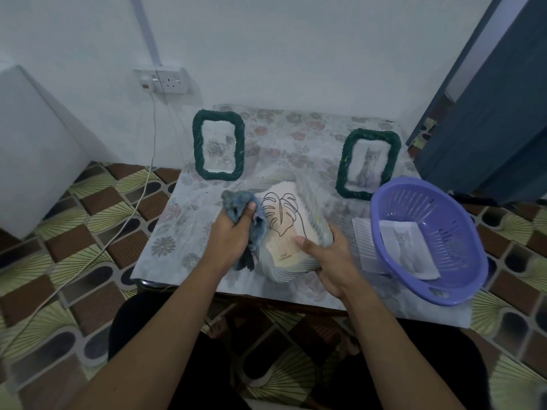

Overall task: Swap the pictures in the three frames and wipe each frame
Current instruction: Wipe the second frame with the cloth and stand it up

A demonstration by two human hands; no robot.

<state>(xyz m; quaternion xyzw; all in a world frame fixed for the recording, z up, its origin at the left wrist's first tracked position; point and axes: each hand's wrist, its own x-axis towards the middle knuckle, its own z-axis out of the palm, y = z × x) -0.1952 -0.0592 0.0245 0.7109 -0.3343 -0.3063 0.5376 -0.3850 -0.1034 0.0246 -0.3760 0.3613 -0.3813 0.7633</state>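
Left hand grips cloth, right hand holds frame at floral table.

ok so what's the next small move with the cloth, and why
Probably sweep the blue cloth, gripped in the left hand, rightward across the leaf picture. The cloth sits bunched at the left edge of the light frame, the right hand holds its right side with the thumb on the front, and most of the face lies uncovered.
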